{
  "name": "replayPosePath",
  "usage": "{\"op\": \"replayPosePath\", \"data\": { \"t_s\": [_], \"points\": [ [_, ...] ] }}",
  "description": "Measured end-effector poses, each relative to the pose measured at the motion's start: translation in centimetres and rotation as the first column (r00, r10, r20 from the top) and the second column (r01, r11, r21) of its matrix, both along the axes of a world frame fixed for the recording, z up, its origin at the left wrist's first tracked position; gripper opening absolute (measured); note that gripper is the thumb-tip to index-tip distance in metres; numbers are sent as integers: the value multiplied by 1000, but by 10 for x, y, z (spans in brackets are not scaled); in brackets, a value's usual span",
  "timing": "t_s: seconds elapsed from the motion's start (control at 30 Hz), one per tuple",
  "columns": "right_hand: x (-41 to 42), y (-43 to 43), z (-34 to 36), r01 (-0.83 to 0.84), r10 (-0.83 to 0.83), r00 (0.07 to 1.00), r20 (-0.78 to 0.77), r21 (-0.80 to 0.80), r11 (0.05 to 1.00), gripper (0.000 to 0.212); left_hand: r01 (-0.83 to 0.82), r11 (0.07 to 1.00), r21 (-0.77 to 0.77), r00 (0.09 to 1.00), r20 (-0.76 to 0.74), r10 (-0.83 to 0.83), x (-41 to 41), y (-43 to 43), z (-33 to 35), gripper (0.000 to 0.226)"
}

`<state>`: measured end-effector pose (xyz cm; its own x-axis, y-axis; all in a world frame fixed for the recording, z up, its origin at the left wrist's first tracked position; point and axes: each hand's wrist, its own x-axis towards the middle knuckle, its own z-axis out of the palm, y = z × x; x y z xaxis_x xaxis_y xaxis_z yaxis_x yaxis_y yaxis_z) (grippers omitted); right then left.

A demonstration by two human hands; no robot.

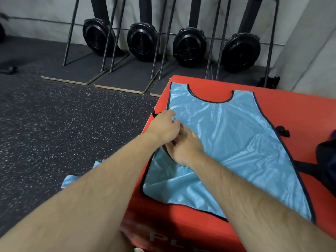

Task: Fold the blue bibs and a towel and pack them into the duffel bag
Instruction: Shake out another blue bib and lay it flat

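Blue bib lies flat on the red box; left hand and right hand pinch its left edge, grip closed, ready to fold across.

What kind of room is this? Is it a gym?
Probably a gym. The floor is dark speckled rubber, a row of black fan-wheel machines stands against the wall, and the blue bib lies on a padded red box.
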<state>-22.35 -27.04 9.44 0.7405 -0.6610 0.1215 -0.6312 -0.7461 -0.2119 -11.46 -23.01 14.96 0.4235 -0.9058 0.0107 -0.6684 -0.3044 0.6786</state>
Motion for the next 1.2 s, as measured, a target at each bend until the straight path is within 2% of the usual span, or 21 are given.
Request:
{"op": "replayPosePath", "data": {
  "t_s": [0.07,0.17,0.27,0.33,0.37,0.4,0.43,0.5,0.53,0.6,0.63,0.7,0.8,0.97,1.1,1.2],
  "points": [
    [-1,-1,2,14,-14,1000,0,25,1000,70,10,997,77,998,56,-14,0,-13,-17,38],
    [-3,3,3,40,-49,993,103,85,996,64,-58,986,155,992,116,40,13,-20,-33,54],
    [-2,1,0,102,-122,977,177,115,988,55,-125,971,204,967,242,74,20,-22,-44,56],
    [-2,-5,1,206,-252,927,277,187,961,49,-152,978,144,900,428,77,12,-24,-38,52],
    [-2,-8,4,257,-344,877,334,279,925,47,-102,992,68,886,460,60,6,-28,-32,50],
    [0,-12,7,290,-438,817,375,390,874,46,-15,1000,-4,893,450,15,1,-34,-30,48],
    [1,-16,9,288,-515,754,409,498,818,45,53,998,-39,926,376,-35,-4,-38,-28,47],
    [3,-24,12,213,-573,671,470,619,756,43,131,991,11,962,239,-129,-11,-45,-33,52],
    [1,-27,14,191,-556,677,483,613,766,43,150,986,74,953,254,-164,-14,-46,-40,58],
    [-12,-36,18,211,-411,806,426,441,872,45,141,969,201,902,378,-210,-18,-44,-51,65],
    [-23,-42,17,214,-325,880,348,321,923,47,117,970,214,904,382,-193,-18,-43,-52,64],
    [-50,-59,14,213,-244,956,165,184,960,49,70,975,211,916,373,-146,-15,-41,-51,63],
    [-97,-88,8,280,-281,960,-15,159,947,53,64,969,238,903,399,-158,-4,-39,-50,63],
    [-178,-124,13,460,-445,886,-134,126,879,61,38,965,260,899,412,-147,1,-44,-48,60],
    [-182,-123,7,476,-467,876,-121,57,878,62,-33,974,225,868,489,-83,-41,-60,-35,58],
    [-160,-115,13,401,-398,915,-62,68,913,59,150,981,124,892,411,-189,-103,-76,-27,52]
  ]
}}
